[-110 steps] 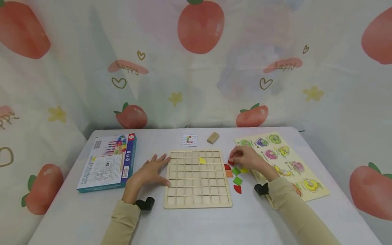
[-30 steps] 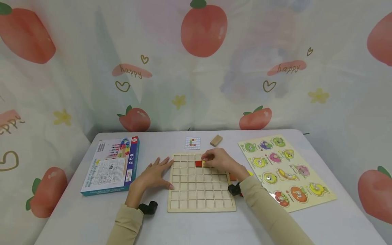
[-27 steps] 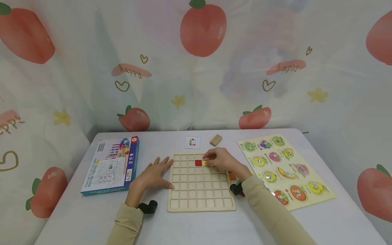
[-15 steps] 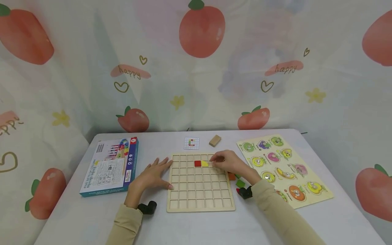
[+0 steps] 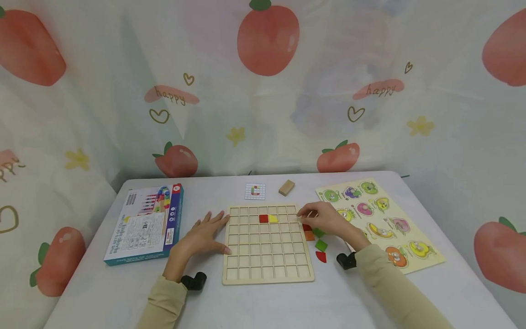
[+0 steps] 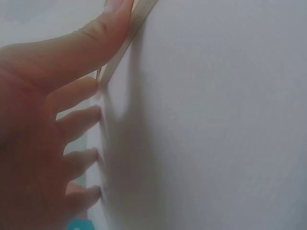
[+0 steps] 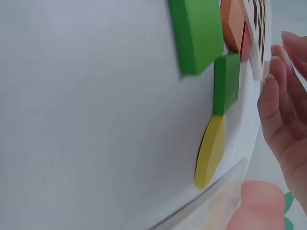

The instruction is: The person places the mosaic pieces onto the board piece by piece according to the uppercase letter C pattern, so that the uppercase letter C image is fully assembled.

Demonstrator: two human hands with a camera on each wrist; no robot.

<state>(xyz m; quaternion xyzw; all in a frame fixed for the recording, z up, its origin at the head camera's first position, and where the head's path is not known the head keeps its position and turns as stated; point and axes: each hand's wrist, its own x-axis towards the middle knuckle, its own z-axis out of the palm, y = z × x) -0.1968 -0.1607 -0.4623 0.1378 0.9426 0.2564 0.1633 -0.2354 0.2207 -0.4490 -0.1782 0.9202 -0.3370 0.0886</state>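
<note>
A wooden grid board [image 5: 268, 269] lies in the middle of the table. In its second row a red square tile [image 5: 263, 219] sits directly left of a yellow tile [image 5: 273, 219] with one rounded corner. My left hand [image 5: 200, 240] rests at the board's left side, fingers spread, fingertips and thumb at the edge. Off the board's upper right edge hovers my right hand [image 5: 326, 219], fingers loosely bent and holding nothing. Below it are loose green tiles [image 5: 321, 246], an orange tile [image 5: 309, 236] and a red quarter-round tile [image 5: 321, 257]. The right wrist view shows a yellow tile [image 7: 211, 151] there too.
Behind the board lie a small pattern card [image 5: 255, 191] and a wooden block [image 5: 286, 188]. A flat box [image 5: 141, 224] occupies the left side. On the right, a fruit puzzle board [image 5: 394, 237] lies partly under the right forearm.
The red square, pinched in my right hand at first, now sits in the grid beside the yellow tile. My right hand has let go and moved right, off the board. The left hand stays put.
</note>
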